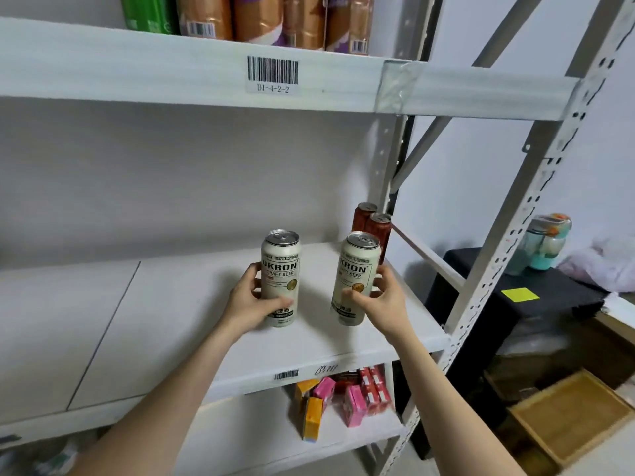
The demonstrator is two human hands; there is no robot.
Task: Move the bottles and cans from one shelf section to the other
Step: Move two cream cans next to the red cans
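Observation:
Two tall cream beer cans are over the white middle shelf (171, 321). My left hand (252, 300) is wrapped round the left can (281, 269), which stands upright with its base at the shelf board. My right hand (378, 300) grips the right can (357, 269), which leans slightly left near the shelf's right end. Behind it, two dark red cans (372, 225) stand at the back right corner. On the top shelf several copper-coloured cans (275, 18) and a green one (147, 12) stand in a row.
The slotted metal upright (508, 242) and diagonal braces bound the shelf on the right. Below, small pink and orange cartons (336, 396) lie on the lower shelf. To the right are a black box (536, 297) with a yellow note, a teal bottle (546, 242) and a wooden tray (570, 413).

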